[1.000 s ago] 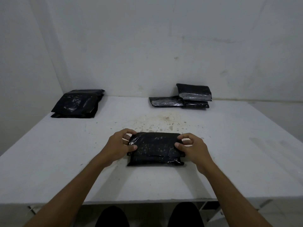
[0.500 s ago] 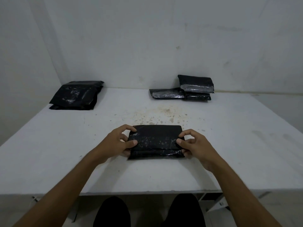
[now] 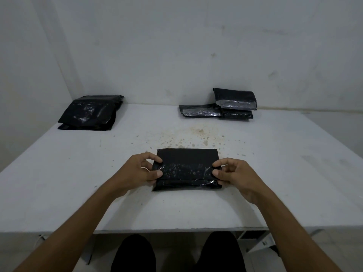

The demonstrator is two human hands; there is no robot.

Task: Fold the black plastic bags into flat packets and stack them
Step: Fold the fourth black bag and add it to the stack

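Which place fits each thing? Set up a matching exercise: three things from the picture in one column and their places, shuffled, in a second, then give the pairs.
Things:
1. packet in the hands
2. pile of unfolded bags
3. stack of folded packets

Places:
A. far right of the table, by the wall
B. near middle, pinched by the left hand and right hand
C. far left corner

Pairs: 1-B, 2-C, 3-A

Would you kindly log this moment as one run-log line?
left hand: pinches packet | right hand: pinches packet | packet: on table | finished stack: far right
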